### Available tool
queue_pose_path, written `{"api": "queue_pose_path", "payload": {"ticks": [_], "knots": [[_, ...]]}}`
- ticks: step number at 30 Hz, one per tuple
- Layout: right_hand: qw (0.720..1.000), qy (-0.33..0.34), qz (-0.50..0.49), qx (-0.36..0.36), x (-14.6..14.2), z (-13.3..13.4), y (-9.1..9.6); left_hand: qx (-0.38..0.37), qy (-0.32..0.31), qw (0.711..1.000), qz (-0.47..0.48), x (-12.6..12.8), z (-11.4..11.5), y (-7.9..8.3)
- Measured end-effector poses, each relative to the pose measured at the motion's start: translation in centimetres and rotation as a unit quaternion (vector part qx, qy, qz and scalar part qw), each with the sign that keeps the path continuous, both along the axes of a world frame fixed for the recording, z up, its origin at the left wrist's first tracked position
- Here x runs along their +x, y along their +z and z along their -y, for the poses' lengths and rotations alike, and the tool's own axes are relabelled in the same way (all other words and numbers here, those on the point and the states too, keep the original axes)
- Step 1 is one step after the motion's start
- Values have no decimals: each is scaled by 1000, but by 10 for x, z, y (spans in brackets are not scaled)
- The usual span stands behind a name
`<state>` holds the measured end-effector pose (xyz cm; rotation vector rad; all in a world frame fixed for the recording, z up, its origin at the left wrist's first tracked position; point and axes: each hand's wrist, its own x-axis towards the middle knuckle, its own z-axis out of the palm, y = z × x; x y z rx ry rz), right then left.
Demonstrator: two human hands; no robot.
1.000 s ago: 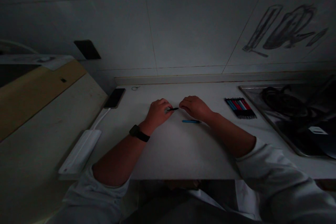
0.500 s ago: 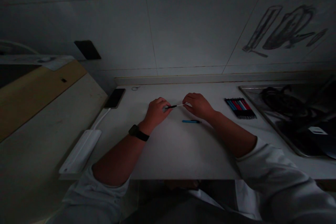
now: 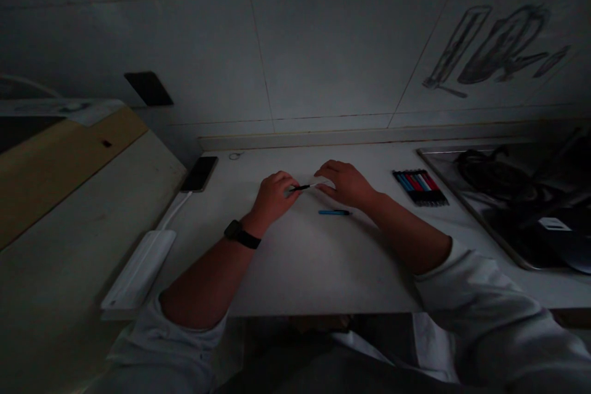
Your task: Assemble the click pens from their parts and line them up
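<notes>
Black pen part (image 3: 302,187) above the middle of the desk (image 3: 295,265), lying nearly level, a thin white refill (image 3: 314,184) projecting from its 3 o'clock end. At its 9 o'clock end the left hand (image 3: 276,192) is clamped on it; at 3 o'clock the right hand (image 3: 346,186) has thumb and fingers apart about the refill, contact uncertain. Outward from the pen part: blue barrel (image 3: 334,213), 4 o'clock; row of pens (image 3: 420,187), 3 o'clock, just beside the metal tray (image 3: 481,220); phone (image 3: 199,173), 9 o'clock; ring (image 3: 236,156), 10 o'clock.
</notes>
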<state>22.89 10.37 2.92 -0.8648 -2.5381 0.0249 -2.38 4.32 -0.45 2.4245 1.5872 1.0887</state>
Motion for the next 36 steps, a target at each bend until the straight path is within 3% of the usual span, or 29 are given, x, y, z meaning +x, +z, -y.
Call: {"api": "queue_pose_path", "payload": {"ticks": [3,6,11,16,18,21,25,27,29,33,36], "knots": [[996,-87,-32,-18,11,-5,20,-4,38,999,13,-2,-1,-1],[987,-126,27,-93,16,-4,37,-9,71,997,25,-4,-2,-2],[955,-22,189,-229,4,12,30,-8,75,997,28,-6,-4,-5],[941,31,241,-236,-6,20,8,-5,66,997,30,-6,-5,-5],[944,42,210,-250,-5,16,6,-1,64,997,33,-6,-5,-5],[945,44,88,-311,-1,3,6,7,64,997,34,-5,-4,-3],[912,50,-144,-380,5,-19,0,9,70,997,36,-4,-3,0],[899,42,-226,-372,7,-27,-6,12,67,997,35,-4,-3,0],[913,6,-247,-325,8,-31,-10,12,61,998,32,-4,-3,0],[962,-37,-185,-196,10,-27,-10,7,53,998,19,-4,-2,1],[978,-37,-142,-151,10,-22,-6,4,47,999,9,-3,-1,2]]}}
